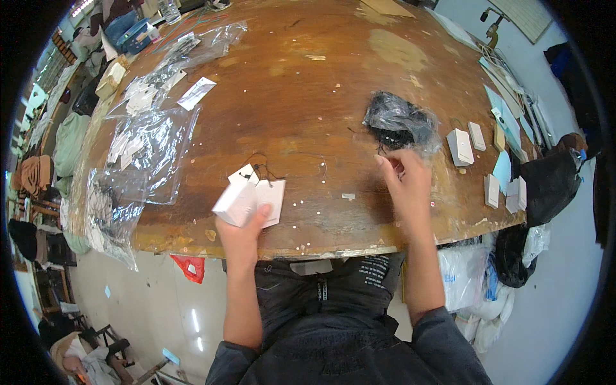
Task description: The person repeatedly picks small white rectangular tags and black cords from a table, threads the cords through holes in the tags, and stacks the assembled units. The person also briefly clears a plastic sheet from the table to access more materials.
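Note:
My left hand [242,239] is closed around a thick stack of white hang tags [236,204] near the front edge of the table. Its thumb presses on another white tag [273,200] fanned out to the right. Black tag strings [262,169] trail from the tops of these tags. To the right, my right hand [409,176] hovers with its fingers curled in a pinch; what they hold, if anything, is too small to make out. Just beyond its fingertips lies a crumpled clear plastic bag [420,122] with a bundle of black strings [390,136] inside.
Small white tag stacks [460,147] stand along the right side, beside light-blue sheets [504,115]. On the left, clear plastic bags [157,151] hold loose white tags. Tiny white dots are scattered over the worn wooden table [289,96]. A blue basket [135,37] sits far left.

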Tool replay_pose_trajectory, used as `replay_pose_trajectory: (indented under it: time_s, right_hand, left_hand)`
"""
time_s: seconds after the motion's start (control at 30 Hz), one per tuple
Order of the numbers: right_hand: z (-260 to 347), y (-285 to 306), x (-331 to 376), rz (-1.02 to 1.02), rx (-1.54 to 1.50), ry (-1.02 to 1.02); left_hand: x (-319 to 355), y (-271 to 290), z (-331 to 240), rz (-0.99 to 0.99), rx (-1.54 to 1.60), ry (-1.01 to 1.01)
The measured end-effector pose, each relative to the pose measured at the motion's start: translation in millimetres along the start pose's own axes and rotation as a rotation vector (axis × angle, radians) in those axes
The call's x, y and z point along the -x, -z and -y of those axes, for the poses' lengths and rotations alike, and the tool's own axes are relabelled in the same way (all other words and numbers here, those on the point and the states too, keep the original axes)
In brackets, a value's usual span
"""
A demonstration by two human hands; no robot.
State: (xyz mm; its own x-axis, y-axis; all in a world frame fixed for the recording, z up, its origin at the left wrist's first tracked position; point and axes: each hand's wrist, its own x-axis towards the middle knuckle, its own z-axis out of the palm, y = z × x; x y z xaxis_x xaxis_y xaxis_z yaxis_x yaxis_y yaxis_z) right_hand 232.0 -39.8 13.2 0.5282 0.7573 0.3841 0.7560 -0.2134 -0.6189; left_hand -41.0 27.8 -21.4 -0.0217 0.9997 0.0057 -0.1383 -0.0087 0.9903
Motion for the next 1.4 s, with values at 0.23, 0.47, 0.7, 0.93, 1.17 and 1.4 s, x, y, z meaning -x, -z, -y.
replay_pose_trajectory:
  time_s: [0.23, 0.47, 0.7, 0.93, 1.17, 1.4]
  right_hand:
    - [-9.1, 16.2, 37.5, 0.221, 0.289, 0.044]
    - [-8.0, 28.1, 37.1, 0.358, 0.522, 0.111]
    - [44.2, -27.6, 48.7, 0.705, -0.865, -0.114]
    - [64.3, -34.1, 42.5, 0.190, -0.413, 0.268]
    - [86.4, -47.5, 56.0, 0.441, -1.329, -0.419]
    - [98.6, -61.1, 58.8, 0.188, -0.716, 0.082]
  left_hand:
    - [-2.8, 7.2, 0.5, -0.140, 0.226, -0.048]
    - [12.8, 0.5, -1.9, 0.049, 0.468, 0.052]
    - [19.3, -10.2, -1.2, 0.137, 0.453, 0.077]
    - [20.5, -7.9, 0.9, 0.099, 0.364, 0.177]
    - [30.3, -25.0, -0.5, 0.116, 0.280, 0.067]
    - [36.6, -25.5, -0.2, 0.145, 0.185, 0.077]
